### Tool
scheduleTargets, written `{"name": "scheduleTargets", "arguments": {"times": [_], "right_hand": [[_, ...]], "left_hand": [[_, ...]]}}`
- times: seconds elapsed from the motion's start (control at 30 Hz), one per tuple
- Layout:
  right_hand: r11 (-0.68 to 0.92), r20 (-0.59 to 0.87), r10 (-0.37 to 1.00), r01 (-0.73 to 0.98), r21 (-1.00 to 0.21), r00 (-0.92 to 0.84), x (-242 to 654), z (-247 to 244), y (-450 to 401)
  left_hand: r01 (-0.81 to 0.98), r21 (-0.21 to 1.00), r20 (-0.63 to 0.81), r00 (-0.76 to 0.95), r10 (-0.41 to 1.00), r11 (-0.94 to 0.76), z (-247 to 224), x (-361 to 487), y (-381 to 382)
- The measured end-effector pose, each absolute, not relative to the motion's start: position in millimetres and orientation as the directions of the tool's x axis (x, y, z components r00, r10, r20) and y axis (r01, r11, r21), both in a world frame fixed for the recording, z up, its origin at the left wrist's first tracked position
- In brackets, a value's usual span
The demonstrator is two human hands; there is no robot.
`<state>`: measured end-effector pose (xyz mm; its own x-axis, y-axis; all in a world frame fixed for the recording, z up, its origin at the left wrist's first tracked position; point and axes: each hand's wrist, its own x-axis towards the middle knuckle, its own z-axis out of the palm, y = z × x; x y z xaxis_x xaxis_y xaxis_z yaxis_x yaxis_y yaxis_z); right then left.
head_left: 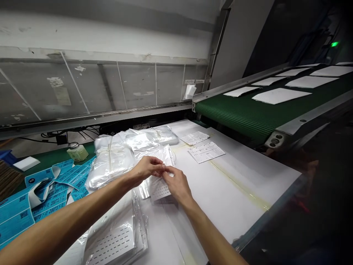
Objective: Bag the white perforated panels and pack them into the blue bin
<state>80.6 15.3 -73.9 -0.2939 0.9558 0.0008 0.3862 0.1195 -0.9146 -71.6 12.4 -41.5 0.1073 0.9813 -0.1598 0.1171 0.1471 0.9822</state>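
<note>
My left hand [146, 169] and my right hand [178, 186] meet over the white table, both with fingertips pinched together. Between them they grip the upper part of a clear plastic bag [160, 190] with a white printed card inside. My fingers hide part of that bag. Just behind lie bundles of clear plastic bags [110, 156], the left one tied with a band. In front of my left forearm is a pile of bagged cards [116, 235] printed with rows of dashes. Two loose printed cards [206, 151] lie flat to the right of my hands.
A green conveyor belt [237, 117] with several white sheets [281, 95] on it rises at the right. Blue printed label strips [57, 195] lie at the left near a small jar [77, 151]. Yellowish tape [242, 187] crosses the table [256, 169]. A grey panel [99, 88] stands behind.
</note>
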Motion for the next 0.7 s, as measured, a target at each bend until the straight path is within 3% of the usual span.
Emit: {"name": "scheduleTargets", "arguments": {"times": [0.4, 0.57, 0.7], "right_hand": [[0.081, -0.001, 0.980, 0.403, -0.912, -0.199, 114, -86, 9], [0.061, -0.003, 0.985, 0.369, -0.927, -0.171, 128, -74, 9], [0.049, 0.020, 0.995, 0.321, -0.946, -0.095, 168, -61, -9]], "left_hand": [[-0.002, 0.990, -0.140, 0.111, 0.984, 0.142, -38, -83, 0], [0.160, 0.985, -0.089, 0.170, 0.981, 0.062, -28, -78, 2], [0.347, 0.938, -0.019, 0.060, 0.998, -0.003, -33, -73, 9]]}}
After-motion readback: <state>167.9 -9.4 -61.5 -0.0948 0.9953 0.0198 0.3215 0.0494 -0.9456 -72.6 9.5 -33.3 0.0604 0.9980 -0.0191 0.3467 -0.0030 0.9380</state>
